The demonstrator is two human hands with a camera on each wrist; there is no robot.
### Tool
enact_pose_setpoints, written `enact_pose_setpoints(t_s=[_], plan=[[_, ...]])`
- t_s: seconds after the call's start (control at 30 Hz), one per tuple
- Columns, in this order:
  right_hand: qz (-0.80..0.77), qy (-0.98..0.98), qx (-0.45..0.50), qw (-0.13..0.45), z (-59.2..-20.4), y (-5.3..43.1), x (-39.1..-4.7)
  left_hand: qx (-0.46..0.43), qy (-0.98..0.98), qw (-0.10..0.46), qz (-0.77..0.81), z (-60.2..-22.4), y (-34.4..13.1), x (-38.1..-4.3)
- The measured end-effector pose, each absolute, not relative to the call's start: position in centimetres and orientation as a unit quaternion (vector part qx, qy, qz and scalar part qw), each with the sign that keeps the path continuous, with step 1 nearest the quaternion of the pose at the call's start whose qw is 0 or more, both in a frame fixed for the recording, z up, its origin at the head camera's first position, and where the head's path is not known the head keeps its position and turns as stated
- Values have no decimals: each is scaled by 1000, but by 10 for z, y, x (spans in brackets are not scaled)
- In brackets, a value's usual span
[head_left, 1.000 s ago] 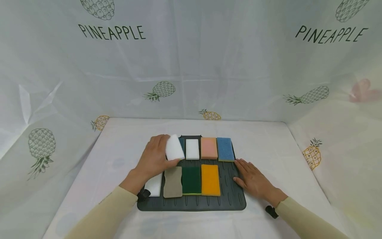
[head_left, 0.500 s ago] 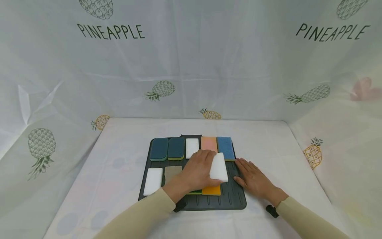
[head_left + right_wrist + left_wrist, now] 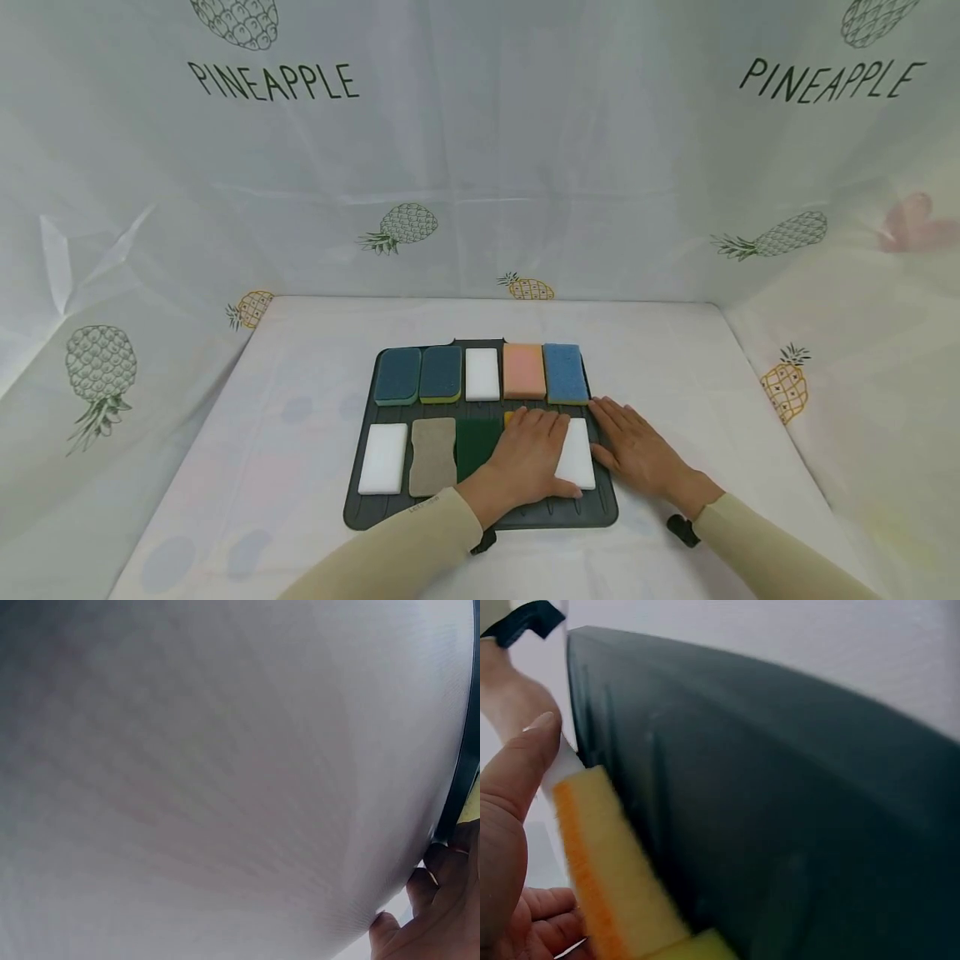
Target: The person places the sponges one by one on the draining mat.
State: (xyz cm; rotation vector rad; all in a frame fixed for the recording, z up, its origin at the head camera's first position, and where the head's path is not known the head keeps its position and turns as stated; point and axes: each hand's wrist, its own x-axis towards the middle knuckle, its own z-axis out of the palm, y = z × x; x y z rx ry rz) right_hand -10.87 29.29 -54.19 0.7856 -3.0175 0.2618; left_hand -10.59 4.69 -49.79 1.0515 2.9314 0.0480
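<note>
My left hand holds a white sponge at the right end of the front row on a dark grey ridged mat. The thumb lies at the sponge's near end and the fingers reach toward its far end. Beneath the hand, an orange sponge is mostly hidden in the head view; its yellow side shows in the left wrist view as the orange-and-yellow sponge. My right hand rests with its fingers extended against the mat's right edge, holding nothing.
Left of the hand lie a dark green sponge, a tan wavy-edged sponge and another white sponge. The back row has two dark blue sponges, a small white one, a pink one and a blue one.
My left hand has carried the white sponge from the mat's back left, over the front row, down to the front right. The right hand has stayed at the mat's edge.
</note>
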Motion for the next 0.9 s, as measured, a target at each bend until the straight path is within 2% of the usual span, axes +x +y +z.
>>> enact_pose_setpoints(t_s=[0.37,0.9], plan=[[99,-963,250,6,-542,294,-110,316,948,33,-23,-505,59,-109],[98,-964,248,-2,-540,295,-118,307,951,43,-1,-510,58,-114]])
